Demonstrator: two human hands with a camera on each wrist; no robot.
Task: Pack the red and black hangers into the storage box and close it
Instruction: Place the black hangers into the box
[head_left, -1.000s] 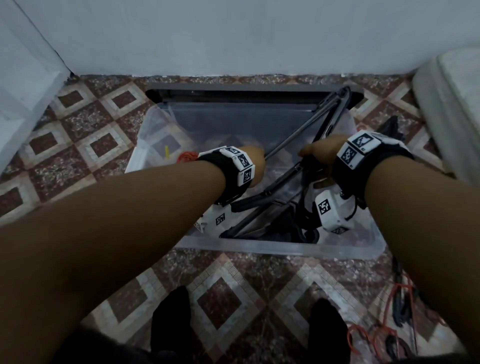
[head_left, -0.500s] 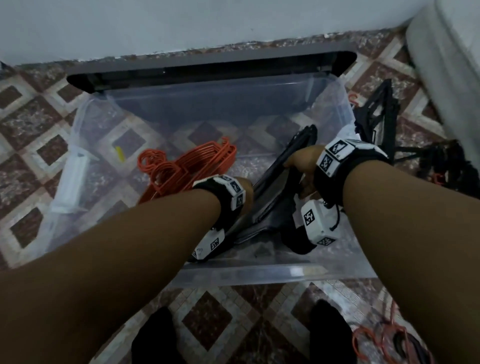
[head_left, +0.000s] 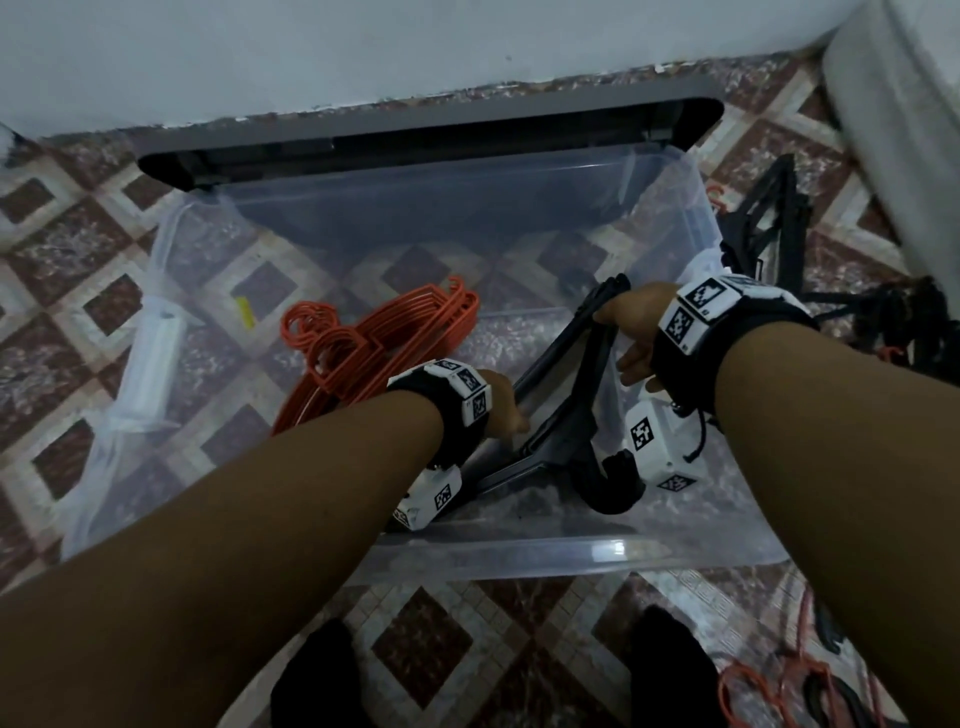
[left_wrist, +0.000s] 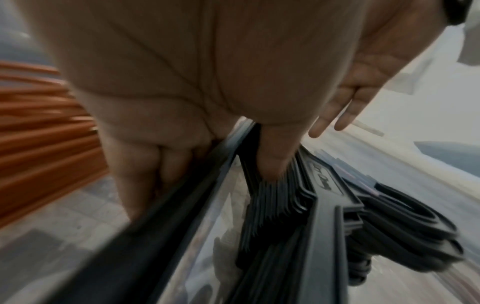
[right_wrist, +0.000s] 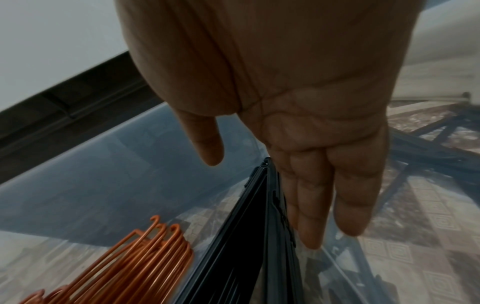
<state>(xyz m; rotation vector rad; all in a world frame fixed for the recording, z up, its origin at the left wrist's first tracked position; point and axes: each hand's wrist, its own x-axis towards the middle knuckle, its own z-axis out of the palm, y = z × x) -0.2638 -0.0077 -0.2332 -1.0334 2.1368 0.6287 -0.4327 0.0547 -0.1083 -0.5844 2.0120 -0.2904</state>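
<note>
A clear storage box (head_left: 519, 558) stands open on the tiled floor, its grey lid (head_left: 431, 140) propped behind it against the wall. Red hangers (head_left: 395, 332) lie bundled in its left half. A stack of black hangers (head_left: 566, 415) lies low in the right half. My left hand (head_left: 506, 410) grips the stack near its hooks; in the left wrist view its fingers (left_wrist: 145, 185) curl round the black hangers (left_wrist: 298, 226). My right hand (head_left: 634, 322) rests at the stack's far end, its fingers (right_wrist: 306, 185) straight alongside the black hangers (right_wrist: 254, 236).
More black hangers (head_left: 774, 228) lie on the floor right of the box, with a tangled heap (head_left: 904, 322) further right. Loose red hangers (head_left: 753, 696) lie at the bottom right. A white padded edge (head_left: 909, 130) borders the right side. My feet (head_left: 322, 675) stand before the box.
The black stack has come down from leaning on the box's back right corner to lying low beside the red hangers. My right hand's fingers have straightened off it.
</note>
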